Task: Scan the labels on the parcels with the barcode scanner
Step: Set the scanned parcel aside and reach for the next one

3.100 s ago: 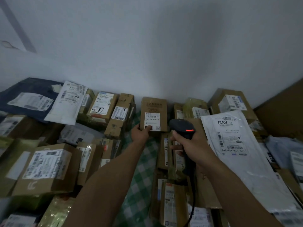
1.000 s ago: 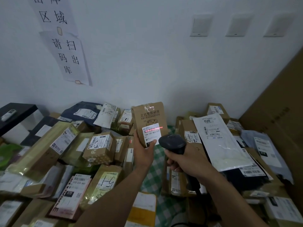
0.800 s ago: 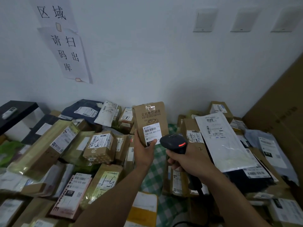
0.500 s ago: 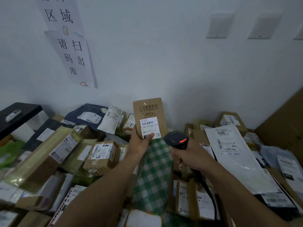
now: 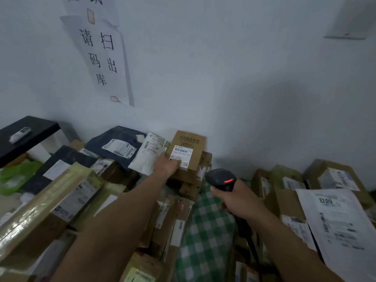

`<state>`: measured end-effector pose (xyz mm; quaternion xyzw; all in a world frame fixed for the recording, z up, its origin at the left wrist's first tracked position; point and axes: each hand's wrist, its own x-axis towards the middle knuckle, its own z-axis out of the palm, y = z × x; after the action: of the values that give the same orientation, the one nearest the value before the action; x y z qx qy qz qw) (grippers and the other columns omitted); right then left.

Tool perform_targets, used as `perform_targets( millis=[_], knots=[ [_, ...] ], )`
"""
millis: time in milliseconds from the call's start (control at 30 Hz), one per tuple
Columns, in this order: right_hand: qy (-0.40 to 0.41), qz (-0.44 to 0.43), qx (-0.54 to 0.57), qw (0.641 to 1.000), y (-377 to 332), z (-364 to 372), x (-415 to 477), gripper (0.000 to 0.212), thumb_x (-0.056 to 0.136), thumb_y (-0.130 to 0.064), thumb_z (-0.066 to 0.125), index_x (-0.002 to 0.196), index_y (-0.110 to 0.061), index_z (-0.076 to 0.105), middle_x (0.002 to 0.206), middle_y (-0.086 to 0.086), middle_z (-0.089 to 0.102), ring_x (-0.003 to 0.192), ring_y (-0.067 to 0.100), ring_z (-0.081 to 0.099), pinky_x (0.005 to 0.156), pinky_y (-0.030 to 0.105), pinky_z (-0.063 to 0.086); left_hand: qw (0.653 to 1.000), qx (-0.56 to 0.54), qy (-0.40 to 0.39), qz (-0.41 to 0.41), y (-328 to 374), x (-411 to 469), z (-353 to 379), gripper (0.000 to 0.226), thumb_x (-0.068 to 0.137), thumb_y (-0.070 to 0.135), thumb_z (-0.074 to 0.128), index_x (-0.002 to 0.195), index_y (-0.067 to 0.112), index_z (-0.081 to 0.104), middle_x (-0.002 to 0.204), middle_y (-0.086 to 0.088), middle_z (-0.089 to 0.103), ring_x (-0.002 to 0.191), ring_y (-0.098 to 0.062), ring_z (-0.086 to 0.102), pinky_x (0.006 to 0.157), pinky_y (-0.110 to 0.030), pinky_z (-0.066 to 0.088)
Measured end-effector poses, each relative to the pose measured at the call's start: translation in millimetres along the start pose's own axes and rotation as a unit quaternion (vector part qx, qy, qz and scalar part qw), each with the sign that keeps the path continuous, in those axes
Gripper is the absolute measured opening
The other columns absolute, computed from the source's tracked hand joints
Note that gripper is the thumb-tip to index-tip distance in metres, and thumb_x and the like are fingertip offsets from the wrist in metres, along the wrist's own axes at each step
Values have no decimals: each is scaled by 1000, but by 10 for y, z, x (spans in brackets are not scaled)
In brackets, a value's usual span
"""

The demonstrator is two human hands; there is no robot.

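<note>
Your left hand (image 5: 167, 166) grips the brown parcel (image 5: 190, 142) by its lower edge, standing it on the stack (image 5: 188, 179) against the wall (image 5: 234, 98) so its label (image 5: 182, 152) faces you. Your right hand (image 5: 239, 201) is curled round the barcode scanner (image 5: 220, 179), held just beside and below, probably ready to aim.

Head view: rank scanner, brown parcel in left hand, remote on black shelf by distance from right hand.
1. scanner, gripped by the right hand.
2. brown parcel, ahead-left, in left hand.
3. remote, far left on black shelf.
</note>
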<state>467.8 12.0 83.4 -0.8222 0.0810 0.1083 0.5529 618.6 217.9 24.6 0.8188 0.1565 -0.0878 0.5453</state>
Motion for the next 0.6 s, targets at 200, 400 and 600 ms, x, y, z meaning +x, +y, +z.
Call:
perform_targets(
  millis=[200,400,600],
  knots=[
    [12,27,7,1000,161,29,95,30,99,-36,67,126,-42,56,104,-13,72,69,7,68,63,22,48,963,177,105,173,-91,124,213,68,102,51,52,159,22,30,170,-9,13,157,-33,0,127,-50,6],
    [33,33,27,999,212,-74,-39,23,97,-34,69,117,-41,62,100,-7,75,63,6,67,60,24,49,920,351,53,163,-233,158,450,97,91,76,47,164,27,5,172,-8,-10,154,-37,-21,122,-66,-3],
    [66,45,52,995,244,-208,-267,28,95,-33,72,122,-38,63,103,-8,73,80,12,71,57,20,52,919,347,83,168,-154,138,483,94,94,59,61,163,26,7,171,-11,-13,154,-39,-21,120,-66,-12]
  ],
)
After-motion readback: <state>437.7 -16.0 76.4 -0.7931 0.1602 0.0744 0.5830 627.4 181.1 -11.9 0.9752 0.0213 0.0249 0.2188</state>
